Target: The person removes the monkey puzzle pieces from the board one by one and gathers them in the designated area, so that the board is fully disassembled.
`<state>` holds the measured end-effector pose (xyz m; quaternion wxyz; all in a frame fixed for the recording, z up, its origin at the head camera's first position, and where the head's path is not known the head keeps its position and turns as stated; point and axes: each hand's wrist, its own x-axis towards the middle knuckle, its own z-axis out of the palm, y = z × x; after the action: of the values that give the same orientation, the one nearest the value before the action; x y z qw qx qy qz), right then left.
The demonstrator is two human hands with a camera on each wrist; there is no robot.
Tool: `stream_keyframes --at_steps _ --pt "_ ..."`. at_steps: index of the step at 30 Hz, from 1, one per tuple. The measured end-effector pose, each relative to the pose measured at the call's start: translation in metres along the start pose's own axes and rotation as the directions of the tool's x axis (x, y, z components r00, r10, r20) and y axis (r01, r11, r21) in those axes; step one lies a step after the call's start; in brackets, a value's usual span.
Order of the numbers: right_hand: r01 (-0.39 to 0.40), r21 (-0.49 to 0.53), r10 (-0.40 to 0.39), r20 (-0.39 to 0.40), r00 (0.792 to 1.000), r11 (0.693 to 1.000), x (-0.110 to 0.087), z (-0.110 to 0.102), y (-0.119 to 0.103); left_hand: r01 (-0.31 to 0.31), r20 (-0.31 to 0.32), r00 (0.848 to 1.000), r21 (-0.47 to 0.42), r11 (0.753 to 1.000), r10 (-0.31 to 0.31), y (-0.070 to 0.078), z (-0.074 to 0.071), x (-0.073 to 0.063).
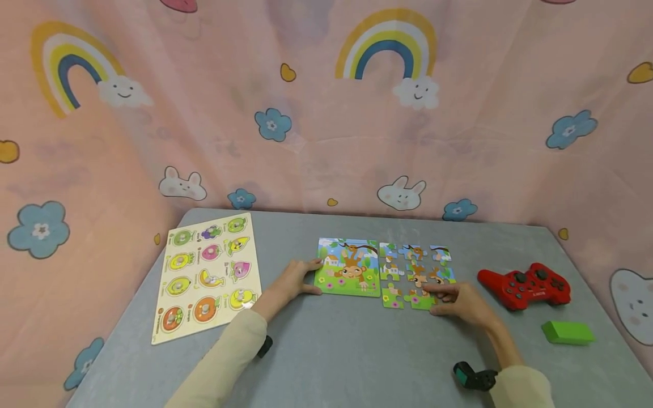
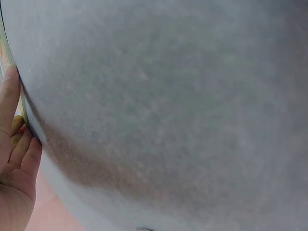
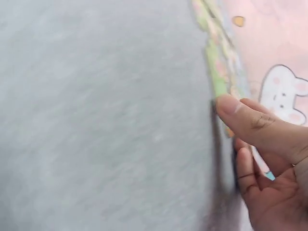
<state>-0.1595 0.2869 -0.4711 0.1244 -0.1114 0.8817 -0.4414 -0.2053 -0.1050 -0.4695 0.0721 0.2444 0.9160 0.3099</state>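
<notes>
A square monkey picture board (image 1: 349,269) lies on the grey table, its picture whole. My left hand (image 1: 292,282) touches its left edge with thumb and fingertips; the left wrist view shows the fingers (image 2: 30,154) right at that edge. To the board's right lies a group of loose jigsaw pieces (image 1: 391,272) with a matching monkey print, small gaps between them. My right hand (image 1: 466,305) pinches a puzzle piece (image 1: 437,301) at the group's lower right corner, most of it hidden by the hand. In the right wrist view the thumb (image 3: 228,105) meets the green puzzle edge.
A cream fruit puzzle board (image 1: 196,260) lies tilted at the left, partly behind the left forearm. Right of the right hand are a red game controller (image 1: 528,286) and a green block (image 1: 568,332). A pink patterned curtain (image 1: 316,164) encloses the table's back and sides.
</notes>
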Motion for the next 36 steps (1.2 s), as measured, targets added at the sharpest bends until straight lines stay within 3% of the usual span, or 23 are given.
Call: stream_keyframes --at_steps 7,13,21,30,36 --pt "-0.023 0.166 0.034 -0.064 0.997 0.986 0.006 0.003 -0.009 -0.018 -0.016 1.0 0.034 0.999 0.019 0.0 0.0 0.001" --pt "0.037 0.324 -0.014 -0.074 0.997 0.945 0.022 0.023 -0.026 -0.023 -0.021 1.0 0.02 1.0 0.024 -0.002 -0.001 -0.001" --pt "0.056 0.426 -0.016 -0.096 0.995 0.903 0.04 0.051 -0.039 -0.021 -0.009 1.0 0.006 1.0 0.021 0.0 0.0 -0.001" --pt "0.023 0.412 0.036 -0.136 0.99 0.911 0.057 0.076 -0.058 -0.019 -0.013 1.0 0.024 1.0 0.019 -0.002 0.001 0.0" --pt "-0.002 0.308 0.055 -0.163 0.985 0.951 0.062 0.086 -0.066 -0.015 -0.014 1.0 0.026 1.0 0.016 -0.003 0.002 0.002"
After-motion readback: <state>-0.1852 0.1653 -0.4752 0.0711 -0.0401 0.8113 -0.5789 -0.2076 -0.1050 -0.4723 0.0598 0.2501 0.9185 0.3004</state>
